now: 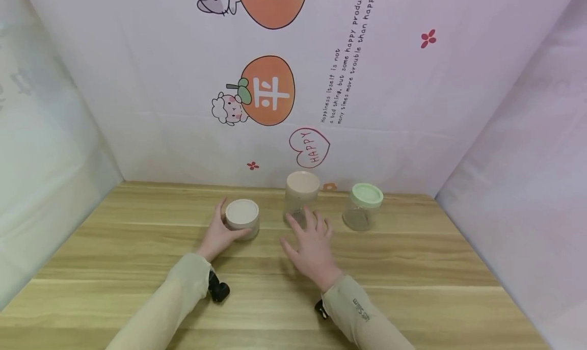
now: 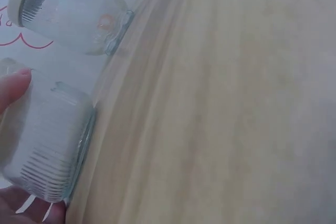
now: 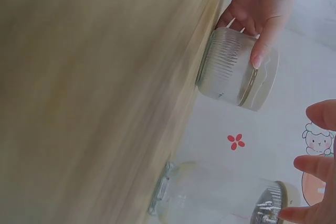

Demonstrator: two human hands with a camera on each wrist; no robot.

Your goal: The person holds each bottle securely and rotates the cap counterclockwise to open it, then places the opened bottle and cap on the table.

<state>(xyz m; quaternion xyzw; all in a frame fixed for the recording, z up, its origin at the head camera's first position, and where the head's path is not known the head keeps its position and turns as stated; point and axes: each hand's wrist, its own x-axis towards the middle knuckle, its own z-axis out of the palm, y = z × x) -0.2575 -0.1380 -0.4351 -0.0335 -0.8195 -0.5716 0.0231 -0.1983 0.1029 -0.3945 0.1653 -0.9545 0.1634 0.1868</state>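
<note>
My left hand (image 1: 220,236) grips a short glass jar (image 1: 243,230) with an off-white lid (image 1: 242,212), thumb on the near side and fingers round the far side. In the left wrist view, the ribbed wall of this jar (image 2: 50,140) shows between thumb and fingers, its base close to the tabletop. My right hand (image 1: 314,248) reaches over the table with its fingers spread, holding nothing. Just beyond it stands a taller clear jar (image 1: 293,202) with a beige lid (image 1: 303,182); the fingertips overlap its lower part in the head view.
A third glass jar (image 1: 358,217) with a light green lid (image 1: 367,194) stands to the right of the tall one. All three jars are near the back of the wooden table (image 1: 257,309). Behind rises a white printed cloth (image 1: 183,151), with more cloth at both sides.
</note>
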